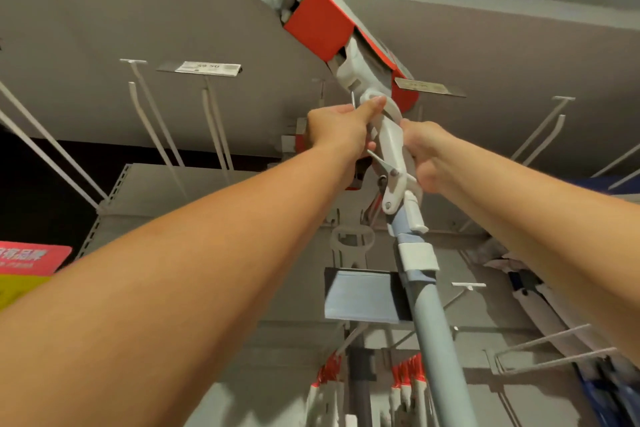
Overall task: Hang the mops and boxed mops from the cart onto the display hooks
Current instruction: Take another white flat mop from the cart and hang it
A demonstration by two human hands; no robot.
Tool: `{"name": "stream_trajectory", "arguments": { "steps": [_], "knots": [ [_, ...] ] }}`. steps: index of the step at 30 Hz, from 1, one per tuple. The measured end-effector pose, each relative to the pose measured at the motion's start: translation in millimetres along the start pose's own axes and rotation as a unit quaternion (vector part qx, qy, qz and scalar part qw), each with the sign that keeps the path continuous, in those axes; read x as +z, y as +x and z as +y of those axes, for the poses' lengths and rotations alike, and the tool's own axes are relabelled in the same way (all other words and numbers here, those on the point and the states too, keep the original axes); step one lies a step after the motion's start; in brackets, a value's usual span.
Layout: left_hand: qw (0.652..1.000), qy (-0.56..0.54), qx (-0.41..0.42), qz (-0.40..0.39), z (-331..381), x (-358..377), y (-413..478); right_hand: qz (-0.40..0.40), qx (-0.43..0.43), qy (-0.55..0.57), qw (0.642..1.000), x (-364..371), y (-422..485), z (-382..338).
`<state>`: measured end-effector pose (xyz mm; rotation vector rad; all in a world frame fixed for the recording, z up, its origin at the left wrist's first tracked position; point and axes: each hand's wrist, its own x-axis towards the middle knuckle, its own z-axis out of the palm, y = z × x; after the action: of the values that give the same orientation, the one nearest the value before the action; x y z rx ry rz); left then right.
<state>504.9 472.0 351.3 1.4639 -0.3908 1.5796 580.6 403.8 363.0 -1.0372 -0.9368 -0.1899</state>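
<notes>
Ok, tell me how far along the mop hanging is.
Done: hung mops show low on the wall. In hand: the left hand and right hand both grip a mop in a red sleeve, held up at the top hooks; whether it has caught is unclear. Left: hooks on both sides are bare; the cart is out of view.
</notes>
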Motion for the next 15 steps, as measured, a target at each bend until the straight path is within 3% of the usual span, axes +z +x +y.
{"name": "stream_trajectory", "arguments": {
  "steps": [6, 15],
  "knots": [
    [0.999, -0.022, -0.039, -0.01, -20.0, 13.5, 5.5, 0.005, 0.005, -0.006, 1.0, -15.9, 20.2, 11.7],
    [0.995, 0.02, -0.075, -0.061, -45.2, 14.5, 21.5, 0.082, 0.01, -0.028, 0.996, -8.2, 32.6, 21.6]
  ]
}}
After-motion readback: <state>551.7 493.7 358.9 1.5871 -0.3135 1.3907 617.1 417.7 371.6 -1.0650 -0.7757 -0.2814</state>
